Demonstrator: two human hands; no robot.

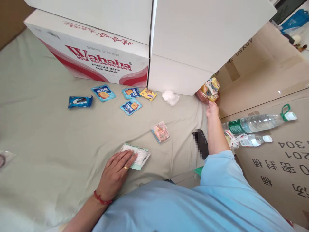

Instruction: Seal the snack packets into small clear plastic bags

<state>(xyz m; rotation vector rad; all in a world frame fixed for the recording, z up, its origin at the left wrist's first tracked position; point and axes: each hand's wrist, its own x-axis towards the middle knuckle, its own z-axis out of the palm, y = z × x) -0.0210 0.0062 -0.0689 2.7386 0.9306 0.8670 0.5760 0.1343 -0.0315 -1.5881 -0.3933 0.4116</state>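
My left hand [117,170] lies flat on the grey-green sheet, fingers resting on a white and green snack packet [138,156]. My right hand [212,109] reaches far forward to a clear bag of yellow and red snacks [209,91] wedged by the white box corner; its fingers touch the bag, and whether they grip it cannot be told. A pink clear-wrapped snack [160,132] lies between both arms. Further off lie three blue biscuit packets [130,106], a yellow packet [148,94] and a blue Oreo pack [80,101].
A Wahaha water carton [96,58] and a white box [190,42] stand at the back. A crumpled white tissue [170,97] lies by the box. A black phone [201,143] and two water bottles [256,123] lie on brown cardboard [277,161] at right.
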